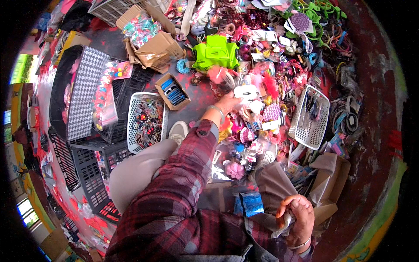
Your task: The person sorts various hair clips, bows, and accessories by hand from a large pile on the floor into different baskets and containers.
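Observation:
My left hand (pixel 227 104) reaches into a heap of hair accessories (pixel 262 78), its fingers bent together at the edge of a white rounded piece (pixel 246 92). Its fingertips are hidden, so what they grip is unclear. Just beyond it lie a pink-and-dark feathery piece (pixel 221 76) and a bright green plastic container (pixel 216 54). At the lower right my right hand (pixel 302 218) is closed around a crumpled pale plastic wrapper (pixel 284 223); what the wrapper holds, if anything, is hidden. A pink flower (pixel 235 170) lies on the near side of the heap.
Left of the heap stand a white basket (pixel 130 131) of small hair pieces and a small box (pixel 186 104) with blue packs. An open carton (pixel 163 52) is behind them. Another white basket (pixel 325 115) sits right. Dark crates (pixel 89 168) stack at left; a cardboard box (pixel 338 183) lies near my right knee.

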`<act>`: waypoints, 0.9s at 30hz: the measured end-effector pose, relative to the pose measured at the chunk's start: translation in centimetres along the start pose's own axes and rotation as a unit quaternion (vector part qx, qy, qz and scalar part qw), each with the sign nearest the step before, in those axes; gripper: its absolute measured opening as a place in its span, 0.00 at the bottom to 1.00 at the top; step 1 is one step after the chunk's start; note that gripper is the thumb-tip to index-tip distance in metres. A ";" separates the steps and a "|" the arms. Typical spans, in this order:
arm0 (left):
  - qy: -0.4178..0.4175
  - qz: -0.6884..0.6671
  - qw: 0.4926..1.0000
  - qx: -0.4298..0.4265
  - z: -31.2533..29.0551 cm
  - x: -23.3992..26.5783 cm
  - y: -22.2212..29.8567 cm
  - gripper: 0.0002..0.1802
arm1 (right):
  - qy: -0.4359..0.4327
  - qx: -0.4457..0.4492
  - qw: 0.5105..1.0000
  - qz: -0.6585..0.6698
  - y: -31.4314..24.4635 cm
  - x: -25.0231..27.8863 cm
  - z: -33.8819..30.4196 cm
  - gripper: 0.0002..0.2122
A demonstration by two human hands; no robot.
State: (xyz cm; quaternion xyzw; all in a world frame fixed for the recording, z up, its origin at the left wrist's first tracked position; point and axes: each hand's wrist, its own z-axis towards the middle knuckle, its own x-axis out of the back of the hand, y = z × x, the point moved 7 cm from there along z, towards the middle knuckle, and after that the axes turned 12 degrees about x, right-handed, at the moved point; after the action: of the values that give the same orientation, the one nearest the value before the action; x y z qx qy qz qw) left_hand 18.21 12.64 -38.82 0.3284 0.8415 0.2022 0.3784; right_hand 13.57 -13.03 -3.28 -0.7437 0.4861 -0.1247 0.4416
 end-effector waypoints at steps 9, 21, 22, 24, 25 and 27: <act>-0.010 0.252 0.965 -0.067 -5.4 -6.2 -3.7 0.19 | 0.003 0.036 0.999 0.006 -0.7 -0.9 -0.9 0.12; 0.081 0.484 0.829 -0.267 -11.7 -6.0 -4.9 0.14 | 0.001 0.098 0.995 0.000 -1.5 -1.2 -2.0 0.11; 0.096 0.498 0.815 -0.279 -12.2 -5.5 -4.0 0.14 | 0.001 0.105 0.994 0.001 -1.5 -1.0 -2.1 0.11; 0.111 0.494 0.809 -0.298 -12.1 -3.8 -2.3 0.16 | -0.006 0.117 0.993 0.010 -1.7 -1.0 -2.2 0.11; 0.112 0.477 0.818 -0.302 -11.6 -2.2 -1.8 0.17 | -0.018 0.115 0.993 0.013 -1.8 -1.1 -2.3 0.11; 0.129 0.465 0.819 -0.310 -11.7 -0.7 0.5 0.20 | -0.035 0.111 0.993 0.017 -2.1 -1.0 -2.3 0.12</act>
State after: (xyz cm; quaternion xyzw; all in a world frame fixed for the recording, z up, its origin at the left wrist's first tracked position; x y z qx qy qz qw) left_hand 9.71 11.42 -30.78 0.5173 0.5227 0.6445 0.2093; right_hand 12.96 -13.17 -0.07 -0.6855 0.4662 -0.1444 0.5402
